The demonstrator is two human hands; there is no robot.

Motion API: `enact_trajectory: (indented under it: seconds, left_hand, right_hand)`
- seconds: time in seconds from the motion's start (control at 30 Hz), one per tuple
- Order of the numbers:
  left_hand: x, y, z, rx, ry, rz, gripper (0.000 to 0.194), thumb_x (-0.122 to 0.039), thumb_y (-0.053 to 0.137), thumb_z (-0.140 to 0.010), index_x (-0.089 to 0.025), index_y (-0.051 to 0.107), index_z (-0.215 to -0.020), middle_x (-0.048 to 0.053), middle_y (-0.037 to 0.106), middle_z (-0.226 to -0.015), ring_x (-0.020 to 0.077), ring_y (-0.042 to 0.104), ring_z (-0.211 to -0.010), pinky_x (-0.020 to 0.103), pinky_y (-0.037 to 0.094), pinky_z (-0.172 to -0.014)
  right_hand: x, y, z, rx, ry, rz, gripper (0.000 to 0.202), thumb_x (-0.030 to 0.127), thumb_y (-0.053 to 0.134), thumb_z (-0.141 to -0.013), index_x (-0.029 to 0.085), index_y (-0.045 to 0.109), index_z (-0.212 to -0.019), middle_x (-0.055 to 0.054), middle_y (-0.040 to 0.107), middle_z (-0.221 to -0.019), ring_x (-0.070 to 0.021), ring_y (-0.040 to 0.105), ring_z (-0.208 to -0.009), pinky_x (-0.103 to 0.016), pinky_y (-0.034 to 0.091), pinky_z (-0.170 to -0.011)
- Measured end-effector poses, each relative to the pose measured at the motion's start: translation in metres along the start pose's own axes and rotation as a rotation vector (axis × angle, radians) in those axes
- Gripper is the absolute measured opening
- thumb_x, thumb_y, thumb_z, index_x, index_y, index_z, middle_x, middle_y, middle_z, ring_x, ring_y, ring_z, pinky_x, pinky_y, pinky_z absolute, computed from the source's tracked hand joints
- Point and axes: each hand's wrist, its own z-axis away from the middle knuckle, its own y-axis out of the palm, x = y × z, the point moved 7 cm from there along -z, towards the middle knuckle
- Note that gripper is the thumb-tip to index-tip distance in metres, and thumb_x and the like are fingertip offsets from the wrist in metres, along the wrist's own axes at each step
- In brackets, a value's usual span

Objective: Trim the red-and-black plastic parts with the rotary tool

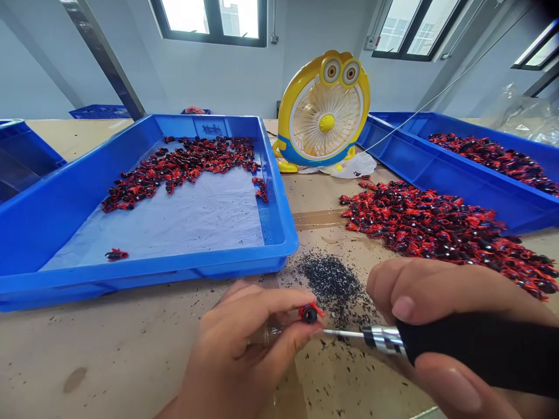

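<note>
My left hand (253, 343) pinches a small red-and-black plastic piece (309, 314) between thumb and forefinger. A round dark opening in the piece faces me. My right hand (437, 314) is wrapped round a black rotary tool (471, 349) with a silver collar and a thin metal bit (345, 333). The bit points left, and its tip is close beside my left thumb, just below the piece; whether it touches is unclear. Behind my hands, dark shavings (332, 279) lie heaped and scattered on the table.
A blue tray (144, 270) at left holds several similar pieces on a white sheet. A large heap of pieces (428, 221) lies at right, before another blue tray (441, 160) with more. A yellow fan (286, 116) stands between the trays on the brown tabletop (109, 349).
</note>
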Motion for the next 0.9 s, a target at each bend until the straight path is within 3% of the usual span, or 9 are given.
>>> enact_trajectory:
  seconds: [0.13,0.27,0.43,0.57,0.9]
  left_hand:
    - [0.001,0.001,0.0,0.01,0.02,-0.027,0.01,-0.033,0.076,-0.1,-0.033,0.077,-0.11,-0.01,0.076,-0.072,0.01,0.07,-0.059,0.026,0.06,-0.067]
    - [0.002,0.001,0.001,0.016,0.041,-0.031,0.013,-0.029,0.076,-0.1,-0.032,0.076,-0.112,-0.01,0.079,-0.078,0.0097,0.072,-0.065,0.027,0.058,-0.07]
    - [-0.001,0.001,-0.001,0.012,0.104,-0.06,0.016,-0.022,0.074,-0.1,-0.032,0.076,-0.112,-0.012,0.084,-0.092,0.0087,0.076,-0.078,0.03,0.053,-0.074]
    - [-0.001,0.0,-0.002,0.016,0.115,-0.075,0.021,-0.018,0.075,-0.097,-0.032,0.076,-0.112,-0.013,0.085,-0.096,0.0086,0.075,-0.08,0.031,0.051,-0.075]
    - [0.0,0.003,0.001,0.023,0.109,-0.063,0.025,-0.013,0.075,-0.093,-0.032,0.078,-0.109,-0.013,0.083,-0.096,0.009,0.072,-0.08,0.033,0.047,-0.076]
  right_hand:
    - [0.001,-0.008,-0.001,-0.008,0.011,0.028,0.018,0.049,0.072,-0.098,0.031,0.07,-0.098,-0.004,0.071,-0.073,-0.0213,0.069,-0.061,-0.037,0.057,-0.056]
    - [0.004,-0.008,-0.003,0.054,-0.015,0.115,0.015,0.04,0.079,-0.094,0.03,0.069,-0.099,-0.005,0.073,-0.075,-0.0234,0.072,-0.066,-0.036,0.057,-0.056]
    - [0.0,0.001,-0.003,0.001,-0.029,0.058,0.016,0.044,0.071,-0.1,0.029,0.064,-0.097,0.001,0.059,-0.065,-0.0151,0.056,-0.049,-0.03,0.043,-0.045]
    - [-0.002,0.004,-0.005,-0.055,-0.136,0.008,0.015,0.039,0.073,-0.095,0.026,0.064,-0.095,0.004,0.055,-0.062,-0.0117,0.049,-0.045,-0.029,0.036,-0.044]
    - [-0.007,0.012,-0.008,-0.061,-0.156,0.108,0.011,0.032,0.073,-0.087,0.026,0.064,-0.09,0.002,0.063,-0.067,-0.0133,0.06,-0.052,-0.028,0.046,-0.046]
